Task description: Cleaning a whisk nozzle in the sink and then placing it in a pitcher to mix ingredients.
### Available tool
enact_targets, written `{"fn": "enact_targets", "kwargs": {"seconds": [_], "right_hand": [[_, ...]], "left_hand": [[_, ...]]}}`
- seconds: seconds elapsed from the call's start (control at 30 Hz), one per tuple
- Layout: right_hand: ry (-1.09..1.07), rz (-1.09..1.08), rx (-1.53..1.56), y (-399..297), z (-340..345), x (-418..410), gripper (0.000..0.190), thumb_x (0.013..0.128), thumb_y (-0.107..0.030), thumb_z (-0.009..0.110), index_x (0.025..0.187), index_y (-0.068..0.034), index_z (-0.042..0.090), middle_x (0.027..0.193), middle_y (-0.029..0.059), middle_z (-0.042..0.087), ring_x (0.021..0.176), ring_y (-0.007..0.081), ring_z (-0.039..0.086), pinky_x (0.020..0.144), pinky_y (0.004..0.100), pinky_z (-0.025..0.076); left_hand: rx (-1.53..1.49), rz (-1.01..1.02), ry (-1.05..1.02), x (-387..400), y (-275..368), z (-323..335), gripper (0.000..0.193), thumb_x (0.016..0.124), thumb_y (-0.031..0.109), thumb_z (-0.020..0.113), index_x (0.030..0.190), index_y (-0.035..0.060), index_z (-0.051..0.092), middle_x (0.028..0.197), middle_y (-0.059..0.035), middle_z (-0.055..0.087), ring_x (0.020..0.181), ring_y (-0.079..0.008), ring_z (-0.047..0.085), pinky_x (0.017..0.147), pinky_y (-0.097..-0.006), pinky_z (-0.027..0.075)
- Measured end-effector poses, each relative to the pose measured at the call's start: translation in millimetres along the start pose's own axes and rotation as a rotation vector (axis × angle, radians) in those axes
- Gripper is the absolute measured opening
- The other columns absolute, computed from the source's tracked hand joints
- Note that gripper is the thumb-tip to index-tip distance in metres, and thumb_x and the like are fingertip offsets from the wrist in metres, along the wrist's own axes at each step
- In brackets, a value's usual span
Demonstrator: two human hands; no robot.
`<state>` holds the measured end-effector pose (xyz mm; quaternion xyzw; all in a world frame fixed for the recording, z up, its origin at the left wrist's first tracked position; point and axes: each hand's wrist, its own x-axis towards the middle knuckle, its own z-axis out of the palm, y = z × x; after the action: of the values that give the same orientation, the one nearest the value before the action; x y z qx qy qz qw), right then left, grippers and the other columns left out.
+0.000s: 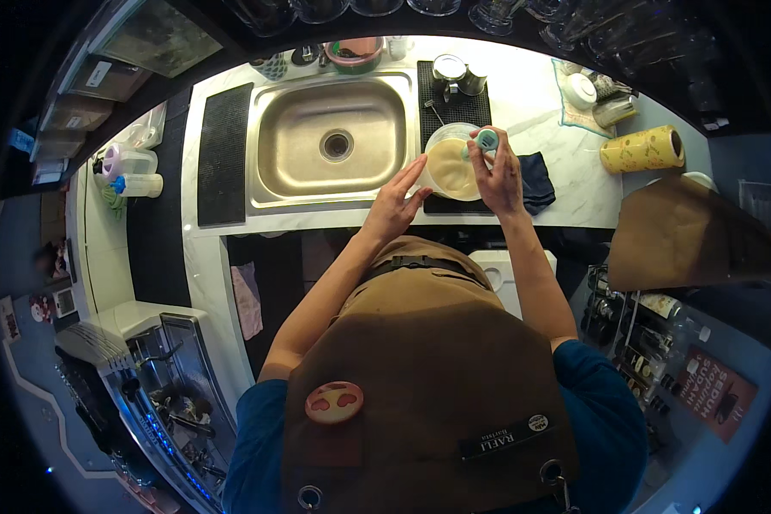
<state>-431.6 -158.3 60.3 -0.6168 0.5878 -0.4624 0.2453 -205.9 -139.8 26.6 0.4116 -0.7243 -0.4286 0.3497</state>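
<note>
A round, clear plastic container (435, 135) stands on a black ribbed mat to the right of the sink. Inside it lies a pale cream-coloured mixture (451, 168) with a smooth, rippled surface. My left hand (395, 200) holds the container's left side, fingers stretched along the wall and thumb near the front. In my right hand (502, 177) is a mint-green handheld tool (487, 139) with a rounded end, held over the container's right edge. Its lower end is hidden, so its exact kind is unclear. A folded dark cloth (537, 183) lies just right of my right hand.
A stainless steel sink (334, 183) is set into the marble-patterned counter (527, 115). Behind the container stand a metal pitcher (473, 81) and a thin whisk-like utensil (433, 110). A yellow patterned roll (639, 149) lies far right. Glasses (434, 5) line the shelf overhead. An espresso machine (167, 385) is at left.
</note>
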Motion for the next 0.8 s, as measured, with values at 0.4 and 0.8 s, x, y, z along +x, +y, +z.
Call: {"fn": "enact_targets", "kwargs": {"seconds": [0.4, 0.8], "right_hand": [[-0.014, 0.014, 0.041, -1.0, 5.9, 2.9, 0.031, 0.105, -0.024, 0.064, 0.123, 0.000, 0.055, 0.112, 0.0199, 0.071, 0.104, 0.0325, 0.073, 0.086, 0.0414, 0.066], [-0.052, 0.027, 0.023, -5.8, 6.2, 3.6, 0.026, 0.107, -0.019, 0.062, 0.124, -0.001, 0.056, 0.116, 0.0125, 0.068, 0.107, 0.0222, 0.071, 0.091, 0.0419, 0.065]], "left_hand": [[-0.009, 0.023, 0.015, -0.7, -1.0, 1.0, 0.059, 0.101, 0.017, 0.068, 0.154, 0.0012, 0.046, 0.153, -0.0263, 0.051, 0.141, -0.0405, 0.052, 0.116, -0.0410, 0.044], [-0.002, 0.021, 0.021, -0.8, -1.9, 1.2, 0.059, 0.101, 0.018, 0.068, 0.155, 0.0033, 0.047, 0.153, -0.0256, 0.053, 0.140, -0.0406, 0.053, 0.115, -0.0413, 0.045]]}}
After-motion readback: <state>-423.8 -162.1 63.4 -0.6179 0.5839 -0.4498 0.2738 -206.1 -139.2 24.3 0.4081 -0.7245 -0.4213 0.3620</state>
